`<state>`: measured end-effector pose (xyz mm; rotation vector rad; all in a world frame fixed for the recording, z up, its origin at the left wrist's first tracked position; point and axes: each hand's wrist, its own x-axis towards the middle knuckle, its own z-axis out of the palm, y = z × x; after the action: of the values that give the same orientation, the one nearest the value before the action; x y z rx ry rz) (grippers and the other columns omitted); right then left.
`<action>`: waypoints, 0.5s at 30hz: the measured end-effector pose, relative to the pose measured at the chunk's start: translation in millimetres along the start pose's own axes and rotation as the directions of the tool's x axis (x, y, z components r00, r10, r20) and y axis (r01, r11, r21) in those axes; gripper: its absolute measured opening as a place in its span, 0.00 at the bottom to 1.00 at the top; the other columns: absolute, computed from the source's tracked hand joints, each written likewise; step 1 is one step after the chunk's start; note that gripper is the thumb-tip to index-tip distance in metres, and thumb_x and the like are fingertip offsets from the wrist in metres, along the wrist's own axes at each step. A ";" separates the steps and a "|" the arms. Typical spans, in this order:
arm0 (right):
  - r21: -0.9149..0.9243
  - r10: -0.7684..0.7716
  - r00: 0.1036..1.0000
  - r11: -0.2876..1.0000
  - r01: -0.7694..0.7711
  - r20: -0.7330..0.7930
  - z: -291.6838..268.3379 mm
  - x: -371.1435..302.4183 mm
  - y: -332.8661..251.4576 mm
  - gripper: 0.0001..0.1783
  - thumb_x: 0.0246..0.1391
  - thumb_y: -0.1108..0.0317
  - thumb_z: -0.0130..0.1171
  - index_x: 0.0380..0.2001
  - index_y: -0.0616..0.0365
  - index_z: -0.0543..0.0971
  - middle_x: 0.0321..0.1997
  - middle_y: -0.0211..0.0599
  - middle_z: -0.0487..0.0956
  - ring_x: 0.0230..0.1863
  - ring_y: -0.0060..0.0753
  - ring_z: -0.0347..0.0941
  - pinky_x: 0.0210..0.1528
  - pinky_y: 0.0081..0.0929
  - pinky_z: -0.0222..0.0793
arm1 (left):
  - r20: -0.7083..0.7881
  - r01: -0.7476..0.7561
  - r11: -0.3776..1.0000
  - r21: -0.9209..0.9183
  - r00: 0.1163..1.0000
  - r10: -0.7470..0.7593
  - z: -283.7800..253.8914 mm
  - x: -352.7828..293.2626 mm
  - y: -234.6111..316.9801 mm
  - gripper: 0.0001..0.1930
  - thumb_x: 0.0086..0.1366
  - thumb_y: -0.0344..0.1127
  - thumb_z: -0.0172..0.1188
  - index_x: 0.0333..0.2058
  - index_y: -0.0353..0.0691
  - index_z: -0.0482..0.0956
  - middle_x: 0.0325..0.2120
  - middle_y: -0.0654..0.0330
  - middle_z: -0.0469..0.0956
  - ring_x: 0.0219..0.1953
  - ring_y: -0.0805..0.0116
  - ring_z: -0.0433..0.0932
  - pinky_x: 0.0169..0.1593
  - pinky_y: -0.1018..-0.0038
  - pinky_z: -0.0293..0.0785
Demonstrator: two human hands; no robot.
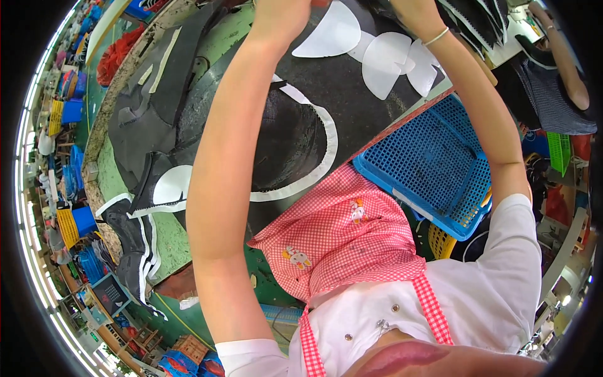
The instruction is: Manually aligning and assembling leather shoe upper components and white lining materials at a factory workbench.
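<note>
My left hand point(282, 17) is at the top edge over a black work surface point(370, 119); its fingers are cut off by the frame. Beside it a bit of something red-orange point(320, 2) shows. Farther right, my right hand point(419, 16) also reaches out of the top edge with its fingers hidden. Between the hands lie a white rounded piece point(330, 31) and several white petal-shaped pieces point(381, 63). Nearer to me, partly behind my left forearm, rests a black piece with a curved white edging strip point(330, 135). A white rounded patch point(172, 185) lies farther left.
Dark grey sheets point(141, 119) cover the table's left part, and a black white-edged piece point(133, 245) hangs over its edge. A blue plastic basket point(433, 157) stands against the table at right. Another person point(553, 88) is at the far right.
</note>
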<state>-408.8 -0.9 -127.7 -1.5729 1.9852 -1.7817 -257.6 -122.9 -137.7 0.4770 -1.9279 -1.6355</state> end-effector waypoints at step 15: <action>0.465 0.339 0.941 0.832 -0.304 0.009 -114.0 -6.7 9.3 0.09 0.65 0.62 0.50 0.37 0.56 0.72 0.23 0.25 0.72 0.13 0.16 0.63 0.15 0.15 0.60 | -0.096 0.105 0.087 0.991 0.990 -0.102 -35.1 8.9 -46.1 0.27 0.56 0.59 0.61 0.42 0.41 0.82 0.43 0.47 0.80 0.45 0.49 0.79 0.49 0.59 0.73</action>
<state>-481.2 83.4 -100.0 -0.9749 1.5614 -1.9880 -246.7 -164.4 -177.7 1.1333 -2.8322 0.0432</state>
